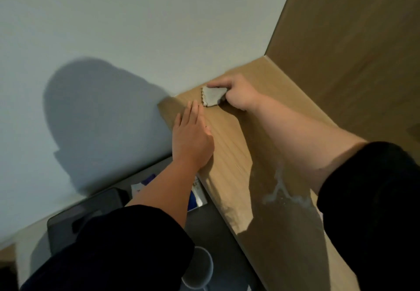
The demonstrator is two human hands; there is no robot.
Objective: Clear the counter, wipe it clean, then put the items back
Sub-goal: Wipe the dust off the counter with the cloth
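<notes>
A light wooden counter (229,154) runs from the far wall toward me, tilted in the view. My right hand (238,93) grips a small grey cloth (212,96) with a scalloped edge and holds it on the counter near the white wall. My left hand (191,136) lies flat on the counter's left edge, fingers straight and together, just left of the cloth. A whitish wet smear (280,190) shows on the counter near my right forearm.
A tall wooden panel (352,52) rises at the counter's right. Below the counter's left edge are a dark flat device (84,215), blue-and-white packets (195,190) and a round white-rimmed object (200,268) on a dark surface.
</notes>
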